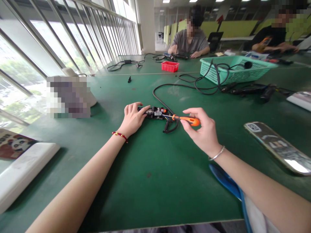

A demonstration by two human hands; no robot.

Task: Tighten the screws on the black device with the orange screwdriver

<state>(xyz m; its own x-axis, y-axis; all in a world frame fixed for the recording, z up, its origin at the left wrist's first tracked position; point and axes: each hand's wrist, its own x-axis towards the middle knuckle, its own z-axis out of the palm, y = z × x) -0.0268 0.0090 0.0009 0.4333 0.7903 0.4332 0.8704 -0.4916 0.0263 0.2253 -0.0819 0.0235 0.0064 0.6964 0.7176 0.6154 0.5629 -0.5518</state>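
My right hand (202, 129) pinches the orange and black handle of a screwdriver (188, 120) between thumb and fingers. The screwdriver lies nearly level, its thin shaft pointing left to the right end of an opened corded electrical device (157, 113), where small coloured wires show. Whether the tip touches a part is too small to tell. My left hand (133, 119) grips the device's left end, index finger stretched along its top and other fingers bent over it. That end is partly hidden. From the device's right end a black cord (170, 84) loops back over the green table (150, 181).
Further back stand a red tray (169, 66) and a green basket (240, 77) with cables. Black tools (252, 89) lie beside it. A phone (279, 147) is at right, a white box (29, 168) at left. Blue cloth (225, 181) lies under my right forearm. Two people sit across.
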